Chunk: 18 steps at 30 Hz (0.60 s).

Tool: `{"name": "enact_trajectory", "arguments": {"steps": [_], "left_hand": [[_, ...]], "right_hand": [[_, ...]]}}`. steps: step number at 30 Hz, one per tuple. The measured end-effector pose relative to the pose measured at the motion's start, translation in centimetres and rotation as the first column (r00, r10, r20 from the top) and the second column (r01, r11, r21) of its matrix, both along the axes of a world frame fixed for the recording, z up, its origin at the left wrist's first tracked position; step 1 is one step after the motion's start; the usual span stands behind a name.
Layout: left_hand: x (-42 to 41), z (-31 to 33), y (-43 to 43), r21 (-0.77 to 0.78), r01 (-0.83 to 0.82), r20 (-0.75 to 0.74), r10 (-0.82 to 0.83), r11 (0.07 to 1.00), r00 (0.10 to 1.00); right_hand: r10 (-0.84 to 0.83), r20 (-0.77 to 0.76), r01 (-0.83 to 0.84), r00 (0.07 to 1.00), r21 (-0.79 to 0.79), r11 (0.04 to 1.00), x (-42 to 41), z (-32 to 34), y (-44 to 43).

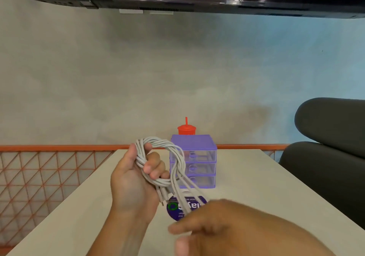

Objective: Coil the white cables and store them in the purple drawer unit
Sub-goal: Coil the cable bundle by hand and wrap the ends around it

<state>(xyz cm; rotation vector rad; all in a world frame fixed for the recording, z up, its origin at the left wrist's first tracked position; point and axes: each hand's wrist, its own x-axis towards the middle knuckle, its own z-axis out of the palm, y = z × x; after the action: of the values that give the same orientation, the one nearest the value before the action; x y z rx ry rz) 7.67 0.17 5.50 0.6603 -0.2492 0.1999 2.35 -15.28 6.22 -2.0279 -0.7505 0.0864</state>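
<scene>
Coiling is the step in hand: the left grip is closed round a bundle of looped white cables, held up above the counter just in front of the purple drawer unit, with loose tails trailing down to the right grip. That one is blurred, so I cannot tell whether it pinches the tails. The next move likely calls for winding in those tails and pulling open a drawer, since all three look closed.
</scene>
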Motion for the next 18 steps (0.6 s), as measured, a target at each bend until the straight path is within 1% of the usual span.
{"name": "enact_trajectory", "arguments": {"steps": [2, 4, 5, 6, 7, 8, 9, 10, 11, 12, 13, 14, 15, 16, 17, 18], "left_hand": [[-0.1, -0.1, -0.2, 0.011, 0.023, -0.007, -0.023, 1.0, 1.0], [-0.1, -0.1, -0.6, 0.045, 0.016, -0.008, -0.016, 0.999, 1.0], [-0.1, -0.2, -0.8, 0.063, 0.008, -0.01, -0.007, 0.998, 1.0], [0.0, -0.3, -0.9, 0.077, -0.001, -0.015, 0.002, 0.997, 1.0], [0.1, -0.4, -1.0, 0.088, -0.01, -0.024, 0.012, 0.996, 1.0], [0.2, -0.4, -1.0, 0.097, -0.016, -0.034, 0.019, 0.995, 0.999], [0.3, -0.5, -0.9, 0.103, -0.019, -0.039, 0.023, 0.995, 0.999], [0.4, -0.6, -0.9, 0.106, -0.022, -0.041, 0.027, 0.994, 0.999], [0.5, -0.6, -0.9, 0.107, -0.022, -0.04, 0.027, 0.994, 0.999], [0.5, -0.7, -1.0, 0.106, -0.012, -0.035, 0.016, 0.994, 0.999], [0.5, -0.8, -1.0, 0.101, 0.01, -0.022, -0.007, 0.995, 1.0], [0.4, -0.8, -1.1, 0.095, 0.037, -0.008, -0.036, 0.995, 0.999], [0.2, -0.8, -1.3, 0.09, 0.067, 0.004, -0.067, 0.994, 0.998], [0.0, -0.8, -1.6, 0.085, 0.097, 0.016, -0.099, 0.992, 0.995], [-0.2, -0.8, -1.8, 0.08, 0.128, 0.027, -0.13, 0.989, 0.991], [-0.5, -0.8, -2.1, 0.079, 0.153, 0.032, -0.156, 0.985, 0.987]], "right_hand": [[-0.013, -0.183, 0.044, 0.983, 0.165, 0.985, 0.0, 1.9, -0.4], [-0.041, -0.162, 0.089, 0.986, 0.301, 0.949, 1.1, 1.8, -1.2], [-0.051, -0.18, 0.114, 0.982, 0.364, 0.925, 1.7, 1.3, -1.7], [0.063, -0.247, 0.05, 0.967, 0.426, 0.903, 2.3, 1.0, -1.9], [0.288, -0.334, -0.08, 0.898, 0.518, 0.852, 2.6, 0.8, -2.0], [0.483, -0.339, -0.168, 0.807, 0.652, 0.739, 3.1, 0.7, -2.2], [0.546, -0.277, -0.176, 0.791, 0.751, 0.637, 3.2, 0.7, -2.4], [0.54, -0.255, -0.129, 0.802, 0.809, 0.573, 3.7, 0.7, -2.7], [0.527, -0.274, -0.05, 0.804, 0.853, 0.52, 4.2, 0.6, -3.0], [0.423, -0.289, 0.048, 0.859, 0.868, 0.495, 4.7, 0.6, -3.1], [0.189, -0.278, 0.139, 0.942, 0.834, 0.533, 5.0, 0.5, -3.0], [-0.037, -0.218, 0.192, 0.975, 0.754, 0.628, 4.9, 0.4, -2.9], [-0.218, -0.129, 0.247, 0.967, 0.67, 0.7, 5.2, -0.2, -2.6], [-0.341, -0.037, 0.294, 0.939, 0.597, 0.746, 5.6, -0.7, -2.1], [-0.412, 0.015, 0.331, 0.911, 0.57, 0.752, 5.9, -1.1, -1.6], [-0.417, 0.043, 0.325, 0.908, 0.558, 0.763, 6.2, -1.6, -1.2]]}}
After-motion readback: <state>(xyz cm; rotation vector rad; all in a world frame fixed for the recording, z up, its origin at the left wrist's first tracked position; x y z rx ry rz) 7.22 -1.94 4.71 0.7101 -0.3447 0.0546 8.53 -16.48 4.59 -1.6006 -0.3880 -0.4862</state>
